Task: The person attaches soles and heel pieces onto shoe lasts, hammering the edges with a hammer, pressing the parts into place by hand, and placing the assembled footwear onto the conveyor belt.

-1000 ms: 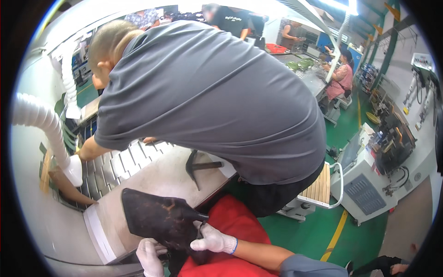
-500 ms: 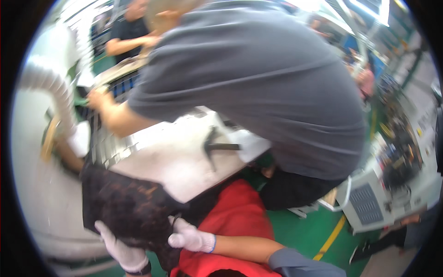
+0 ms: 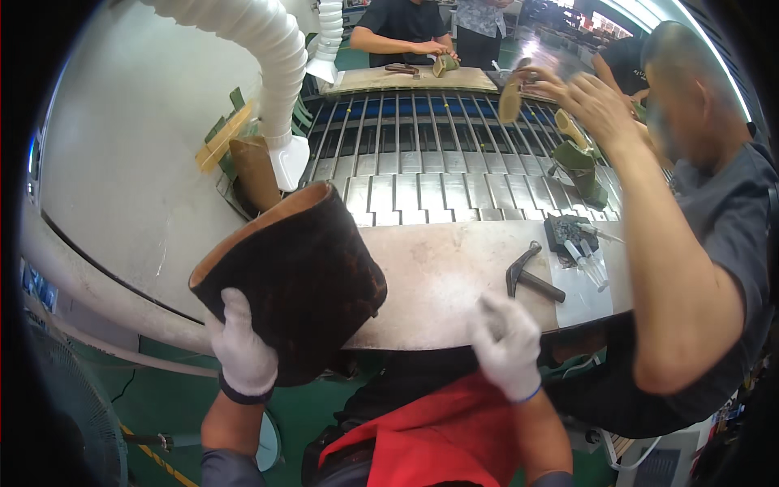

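Observation:
My left hand [image 3: 242, 345], in a white glove, grips a dark brown leather boot upper [image 3: 304, 280] by its side, thumb on the outer face. The upper is tilted, its wide tan-lined opening facing up and left; its lower end is partly hidden. My right hand [image 3: 507, 345], also gloved, hovers at the table's front edge, apart from the upper. Its fingers are loosely bent and somewhat blurred, with nothing seen in them. Just beyond it, a black-handled hammer [image 3: 535, 276] lies on the pale tabletop [image 3: 430, 252].
A metal slat-and-roller conveyor [image 3: 422, 191] runs behind the tabletop. White duct hoses [image 3: 280, 89] hang at the left. On the right, a co-worker's arm [image 3: 657, 243] raises a sole-shaped piece [image 3: 511, 99]. Tubes [image 3: 588, 264] lie near a dark block [image 3: 566, 231]. A fan [image 3: 65, 422] stands lower left.
My view has swung toward the tabletop. My right hand has let go of the boot upper and moved right, toward the hammer. The left hand keeps the upper, now turned with its opening showing.

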A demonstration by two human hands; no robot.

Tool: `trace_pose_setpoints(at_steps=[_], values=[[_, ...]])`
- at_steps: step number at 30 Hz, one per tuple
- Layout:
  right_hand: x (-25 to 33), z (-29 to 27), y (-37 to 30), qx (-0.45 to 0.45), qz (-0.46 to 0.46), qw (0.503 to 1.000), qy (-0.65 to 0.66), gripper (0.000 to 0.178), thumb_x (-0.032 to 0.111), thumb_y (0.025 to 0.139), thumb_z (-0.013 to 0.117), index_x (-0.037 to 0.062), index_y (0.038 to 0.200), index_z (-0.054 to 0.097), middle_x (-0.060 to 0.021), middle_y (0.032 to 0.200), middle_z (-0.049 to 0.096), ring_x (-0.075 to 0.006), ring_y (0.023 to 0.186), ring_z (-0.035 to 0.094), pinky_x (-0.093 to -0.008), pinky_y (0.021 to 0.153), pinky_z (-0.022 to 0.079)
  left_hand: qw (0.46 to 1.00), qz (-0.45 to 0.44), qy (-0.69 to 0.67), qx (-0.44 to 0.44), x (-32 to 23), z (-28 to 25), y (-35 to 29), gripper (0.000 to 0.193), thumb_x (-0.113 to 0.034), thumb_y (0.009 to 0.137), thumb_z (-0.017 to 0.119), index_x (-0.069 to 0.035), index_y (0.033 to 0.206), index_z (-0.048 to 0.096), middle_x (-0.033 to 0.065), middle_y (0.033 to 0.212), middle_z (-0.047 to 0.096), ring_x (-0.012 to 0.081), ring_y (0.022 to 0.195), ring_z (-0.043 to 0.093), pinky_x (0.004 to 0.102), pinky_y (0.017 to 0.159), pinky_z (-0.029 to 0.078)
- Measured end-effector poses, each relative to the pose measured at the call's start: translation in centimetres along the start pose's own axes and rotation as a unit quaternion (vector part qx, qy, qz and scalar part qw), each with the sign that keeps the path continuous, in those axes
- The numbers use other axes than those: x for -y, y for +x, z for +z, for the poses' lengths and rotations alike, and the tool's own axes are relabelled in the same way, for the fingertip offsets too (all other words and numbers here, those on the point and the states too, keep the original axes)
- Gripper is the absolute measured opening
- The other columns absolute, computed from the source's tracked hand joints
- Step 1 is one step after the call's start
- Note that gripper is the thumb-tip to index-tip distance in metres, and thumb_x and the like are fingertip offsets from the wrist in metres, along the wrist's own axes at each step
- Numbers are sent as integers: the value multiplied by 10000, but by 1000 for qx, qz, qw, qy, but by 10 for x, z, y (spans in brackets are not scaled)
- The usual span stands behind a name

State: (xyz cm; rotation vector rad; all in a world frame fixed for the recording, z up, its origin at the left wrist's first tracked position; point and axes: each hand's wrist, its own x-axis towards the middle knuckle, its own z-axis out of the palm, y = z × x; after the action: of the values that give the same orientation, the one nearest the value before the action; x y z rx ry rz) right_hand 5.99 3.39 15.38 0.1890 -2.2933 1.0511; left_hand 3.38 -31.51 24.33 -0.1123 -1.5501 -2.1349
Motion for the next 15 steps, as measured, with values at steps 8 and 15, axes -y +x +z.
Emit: trace_pose_setpoints(at_steps=[8, 15], values=[[-92, 3, 31, -107, 2, 975, -194, 337, 153, 855, 845, 24, 1157, 769, -190, 1118, 782, -399, 1062, 736, -511, 984, 560, 995, 18, 73, 65, 34, 71, 72, 375, -233, 1172, 603, 62, 1397, 661, 94, 1242, 764, 173, 1080, 723, 341, 981, 573], [-95, -1, 35, -93, 35, 981, -167, 345, 175, 842, 849, 35, 1142, 749, -169, 1117, 786, -396, 1080, 729, -530, 1053, 519, 965, 21, 159, 206, 143, 206, 162, 400, -388, 1125, 707, -3, 1192, 796, -31, 871, 688, 104, 790, 543, 310, 735, 466]])
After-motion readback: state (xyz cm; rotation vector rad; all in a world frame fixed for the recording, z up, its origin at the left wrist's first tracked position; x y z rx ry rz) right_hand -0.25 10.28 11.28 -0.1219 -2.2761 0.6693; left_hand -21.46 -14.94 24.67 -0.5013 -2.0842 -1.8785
